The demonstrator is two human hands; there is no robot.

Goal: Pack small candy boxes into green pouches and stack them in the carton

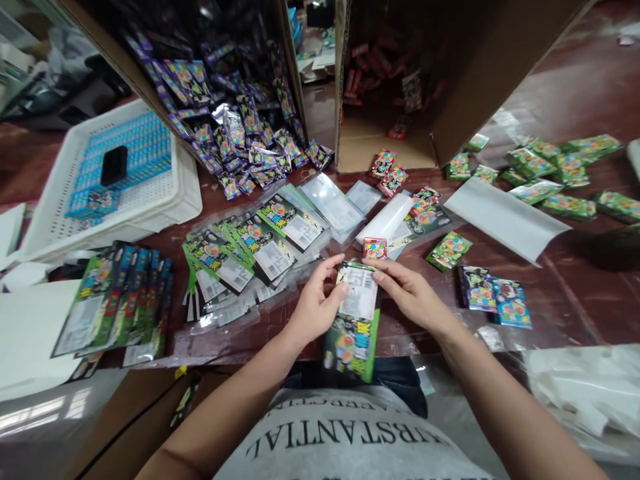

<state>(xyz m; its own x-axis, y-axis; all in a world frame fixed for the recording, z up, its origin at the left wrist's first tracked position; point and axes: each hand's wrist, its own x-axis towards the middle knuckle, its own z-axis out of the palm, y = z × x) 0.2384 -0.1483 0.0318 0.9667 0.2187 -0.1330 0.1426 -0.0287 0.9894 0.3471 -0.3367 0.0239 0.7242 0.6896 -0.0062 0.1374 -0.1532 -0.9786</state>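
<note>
A flat green and black printed packet (353, 343) with a white barcode panel hangs over the table's front edge between my hands. My left hand (317, 303) is closed on its left side, the thumb on the pale panel. The fingers of my right hand (410, 290) pinch its upper right corner. Just beyond the packet's top edge is a small red box (375, 247); whether my fingertips touch it I cannot tell. Fanned similar printed packets (267, 250) in clear sleeves lie to the left. Purple (477, 288) and blue (511, 302) small boxes lie to the right.
Two cardboard boxes stand at the back, one with purple sachets (250, 137), the other with red packs (370, 70). A white basket (187, 190) holds blue packs and a black phone-like object (115, 165). Filled packets (115, 300) stand front left. Green boxes (535, 163) lie scattered right.
</note>
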